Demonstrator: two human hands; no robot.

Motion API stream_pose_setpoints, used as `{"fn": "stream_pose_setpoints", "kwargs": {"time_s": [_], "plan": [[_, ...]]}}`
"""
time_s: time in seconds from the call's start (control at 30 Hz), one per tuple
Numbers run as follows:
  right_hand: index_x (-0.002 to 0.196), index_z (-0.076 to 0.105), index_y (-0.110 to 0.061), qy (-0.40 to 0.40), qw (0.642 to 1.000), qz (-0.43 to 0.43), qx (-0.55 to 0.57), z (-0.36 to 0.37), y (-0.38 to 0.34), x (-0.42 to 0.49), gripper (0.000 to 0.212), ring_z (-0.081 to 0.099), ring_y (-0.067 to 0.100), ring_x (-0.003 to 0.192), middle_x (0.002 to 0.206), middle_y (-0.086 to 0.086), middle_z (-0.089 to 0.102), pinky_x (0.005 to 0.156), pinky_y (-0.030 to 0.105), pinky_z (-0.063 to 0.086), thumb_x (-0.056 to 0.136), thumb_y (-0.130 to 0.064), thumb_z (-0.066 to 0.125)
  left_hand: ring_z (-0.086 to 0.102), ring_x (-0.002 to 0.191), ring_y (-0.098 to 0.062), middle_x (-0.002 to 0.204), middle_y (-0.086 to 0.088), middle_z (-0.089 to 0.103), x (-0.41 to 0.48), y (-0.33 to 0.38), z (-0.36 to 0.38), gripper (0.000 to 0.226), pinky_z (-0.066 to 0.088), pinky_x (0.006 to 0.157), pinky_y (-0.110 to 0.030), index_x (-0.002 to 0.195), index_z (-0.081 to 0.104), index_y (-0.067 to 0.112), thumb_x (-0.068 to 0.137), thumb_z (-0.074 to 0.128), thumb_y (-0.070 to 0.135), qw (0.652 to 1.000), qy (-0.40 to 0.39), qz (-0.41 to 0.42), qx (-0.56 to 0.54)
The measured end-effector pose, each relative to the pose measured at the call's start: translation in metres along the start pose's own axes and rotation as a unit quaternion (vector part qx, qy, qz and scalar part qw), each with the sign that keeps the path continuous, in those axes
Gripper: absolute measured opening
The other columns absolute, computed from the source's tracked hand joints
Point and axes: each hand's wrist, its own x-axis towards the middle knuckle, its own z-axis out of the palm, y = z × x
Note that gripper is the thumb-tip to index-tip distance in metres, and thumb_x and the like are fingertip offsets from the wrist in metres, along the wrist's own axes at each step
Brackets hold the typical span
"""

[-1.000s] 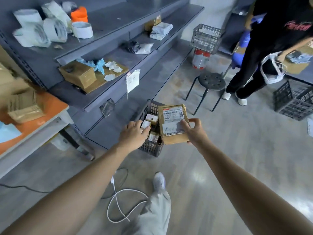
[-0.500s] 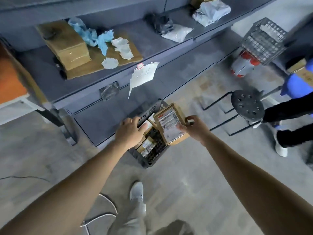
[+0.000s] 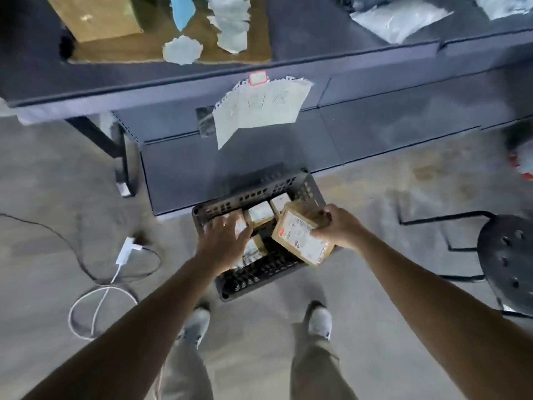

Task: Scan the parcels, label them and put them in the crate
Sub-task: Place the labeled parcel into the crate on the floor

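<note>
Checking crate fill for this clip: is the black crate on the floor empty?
No: several small parcels lie inside the crate, next to the labelled parcel that the right hand holds over it.

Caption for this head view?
Right hand holds a labelled parcel over the crate; left hand spread over parcels inside.

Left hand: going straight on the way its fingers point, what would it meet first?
Likely the small parcels in the crate, just ahead of the left hand; then the crate's far wall. Depth is unclear.

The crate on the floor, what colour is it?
The crate is black, with slotted walls; the head view shows it.
</note>
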Motion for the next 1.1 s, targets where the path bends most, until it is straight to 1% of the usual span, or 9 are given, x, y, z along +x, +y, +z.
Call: {"fn": "stream_pose_setpoints", "kwargs": {"time_s": [0.17,0.27,0.5,0.6,0.7,0.8,0.93,1.03,1.1], "plan": [[0.121,0.063,-0.018,-0.029,0.995,-0.076,-0.059,0.012,0.052,0.075,0.049,0.066,0.02,0.088,0.109,0.006,0.067,0.062,0.025,0.052,0.075,-0.03,0.076,0.029,0.138,-0.032,0.15,-0.011,0.032,0.04,0.01,0.079,0.06,0.031,0.11,-0.049,0.147,0.03,0.023,0.097,0.031,0.057,0.999,0.006,-0.051,-0.001],[0.12,0.066,-0.021,-0.058,0.987,-0.118,-0.094,0.04,0.077,0.128,0.045,0.063,0.013,0.086,0.108,0.0,0.065,0.058,0.018,0.045,0.077,-0.03,0.075,0.03,0.137,-0.033,0.148,-0.012,0.034,0.074,0.008,0.128,0.059,0.033,0.107,-0.048,0.146,0.032,0.023,0.097,0.032,0.057,0.997,0.011,-0.067,-0.02],[0.128,0.061,-0.027,-0.172,0.963,-0.142,-0.15,0.132,0.128,0.244,0.049,0.063,0.01,0.094,0.113,-0.005,0.065,0.078,0.03,0.057,0.08,-0.03,0.07,0.032,0.134,-0.031,0.146,-0.012,0.036,0.164,-0.017,0.233,0.059,0.034,0.106,-0.049,0.144,0.031,0.021,0.097,0.032,0.055,0.998,0.022,-0.063,-0.008],[0.134,0.055,-0.031,-0.206,0.951,-0.136,-0.188,0.163,0.14,0.281,0.057,0.059,0.011,0.099,0.12,-0.008,0.061,0.076,0.023,0.051,0.081,-0.038,0.072,0.031,0.134,-0.032,0.145,-0.011,0.036,0.188,-0.026,0.266,0.057,0.035,0.103,-0.049,0.145,0.03,0.023,0.097,0.031,0.054,0.998,0.019,-0.057,-0.005],[0.131,0.057,-0.029,-0.227,0.941,-0.134,-0.211,0.187,0.151,0.312,0.051,0.06,0.011,0.1,0.122,-0.007,0.062,0.079,0.023,0.049,0.084,-0.041,0.069,0.032,0.132,-0.034,0.144,-0.011,0.036,0.208,-0.035,0.289,0.053,0.037,0.1,-0.05,0.143,0.033,0.023,0.098,0.033,0.051,0.999,0.028,-0.036,0.013],[0.132,0.057,-0.028,-0.24,0.935,-0.143,-0.221,0.208,0.159,0.332,0.047,0.06,0.012,0.099,0.121,-0.004,0.063,0.079,0.026,0.049,0.087,-0.039,0.068,0.032,0.134,-0.033,0.146,-0.01,0.036,0.228,-0.044,0.309,0.057,0.036,0.105,-0.048,0.144,0.033,0.022,0.097,0.028,0.054,0.999,0.011,-0.042,0.016],[0.129,0.06,-0.023,-0.222,0.929,-0.165,-0.245,0.236,0.159,0.347,0.034,0.059,0.019,0.105,0.123,0.004,0.063,0.09,0.033,0.048,0.097,-0.032,0.057,0.039,0.126,-0.032,0.136,-0.011,0.044,0.24,-0.051,0.327,0.05,0.037,0.103,-0.048,0.134,0.044,0.016,0.098,0.034,0.049,0.999,0.022,-0.041,0.012],[0.13,0.058,-0.021,-0.186,0.937,-0.173,-0.24,0.238,0.155,0.345,0.042,0.059,0.02,0.103,0.124,0.006,0.061,0.089,0.033,0.049,0.093,-0.04,0.063,0.031,0.133,-0.033,0.141,-0.01,0.039,0.236,-0.057,0.328,0.051,0.036,0.102,-0.048,0.136,0.041,0.019,0.097,0.036,0.052,0.998,0.008,-0.055,-0.004],[0.138,0.05,-0.019,-0.16,0.937,-0.182,-0.252,0.232,0.154,0.334,0.049,0.058,0.023,0.112,0.135,0.008,0.054,0.087,0.031,0.047,0.094,-0.039,0.061,0.033,0.132,-0.033,0.141,-0.01,0.039,0.224,-0.056,0.318,0.051,0.037,0.098,-0.048,0.136,0.041,0.019,0.097,0.038,0.051,0.998,0.024,-0.056,0.019]]}}
